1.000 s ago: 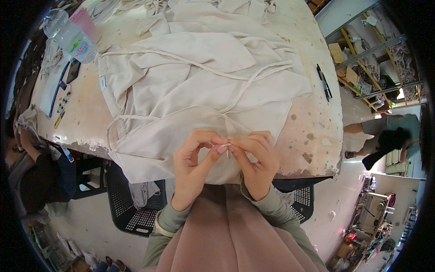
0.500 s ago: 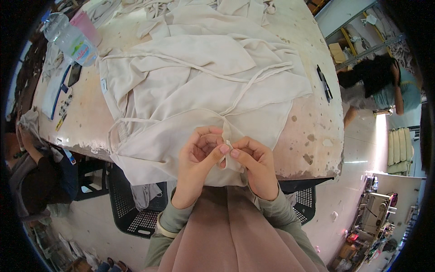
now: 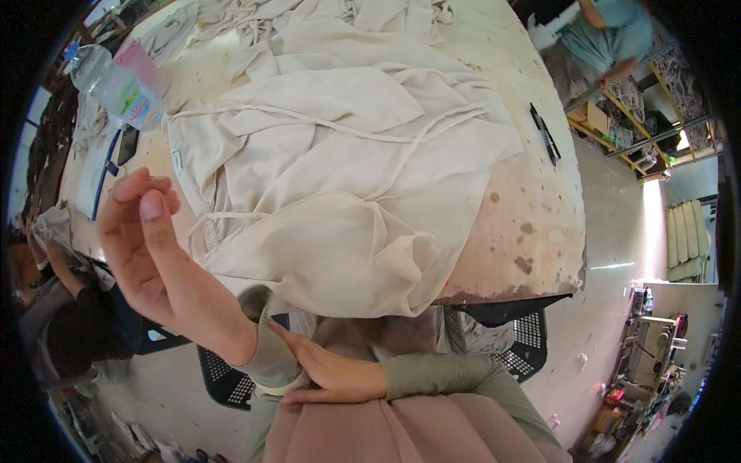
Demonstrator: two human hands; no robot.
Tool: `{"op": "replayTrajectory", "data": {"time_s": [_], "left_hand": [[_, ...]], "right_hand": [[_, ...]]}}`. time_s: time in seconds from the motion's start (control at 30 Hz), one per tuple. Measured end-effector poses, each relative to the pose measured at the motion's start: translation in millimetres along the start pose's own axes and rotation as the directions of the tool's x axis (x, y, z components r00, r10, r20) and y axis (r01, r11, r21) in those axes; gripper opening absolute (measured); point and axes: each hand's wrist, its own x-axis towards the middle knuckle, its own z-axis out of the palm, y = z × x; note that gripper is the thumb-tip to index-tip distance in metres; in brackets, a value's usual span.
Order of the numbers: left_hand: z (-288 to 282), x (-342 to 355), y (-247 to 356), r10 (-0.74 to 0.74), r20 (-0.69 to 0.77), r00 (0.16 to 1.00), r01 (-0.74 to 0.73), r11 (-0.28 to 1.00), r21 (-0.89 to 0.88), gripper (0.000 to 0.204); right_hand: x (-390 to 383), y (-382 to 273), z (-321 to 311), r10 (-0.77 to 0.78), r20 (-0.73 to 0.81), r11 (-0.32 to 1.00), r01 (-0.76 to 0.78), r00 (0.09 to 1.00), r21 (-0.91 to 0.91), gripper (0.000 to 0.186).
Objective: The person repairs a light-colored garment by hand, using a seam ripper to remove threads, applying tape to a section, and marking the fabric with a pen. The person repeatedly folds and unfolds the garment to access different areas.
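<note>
A cream garment (image 3: 332, 166) with long thin ties and a small white tag at its left edge is spread in folds over the table. Its near edge has a crumpled fold (image 3: 417, 258), which no hand touches. My left hand (image 3: 147, 255) is raised above the garment's left side, fingers loosely bent and thumb near the fingertips. Nothing shows in it. Across my lap reaches my right hand (image 3: 336, 374), thumb and fingers wrapped round the grey-green left sleeve (image 3: 274, 347) near its cuff.
A clear bottle (image 3: 116, 89), a pink container (image 3: 143, 65) and a phone (image 3: 128, 147) are at the back left. Black pens (image 3: 545, 135) lie on the right. Black baskets (image 3: 220, 382) stand below the table. Co-workers are at left (image 3: 69, 293) and upper right (image 3: 610, 38).
Both hands have let go of the garment's near edge. My left hand has risen to the left; my right hand has crossed over and taken hold of the left sleeve.
</note>
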Motion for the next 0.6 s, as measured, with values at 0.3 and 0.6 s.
{"op": "replayTrajectory", "data": {"time_s": [0.3,0.6], "left_hand": [[40.7,-56.7,-4.9,0.133,0.751,0.646,0.114,0.957,-0.268,0.017],[0.0,-78.1,-46.4,0.269,0.963,-0.025,0.347,0.906,-0.244,0.042]], "right_hand": [[-11.1,-0.1,-3.7,0.188,-0.335,0.949,-0.083,0.923,0.304,0.107],[-19.6,-4.1,-53.3,0.228,-0.607,0.635,0.356,0.761,0.686,0.114]]}}
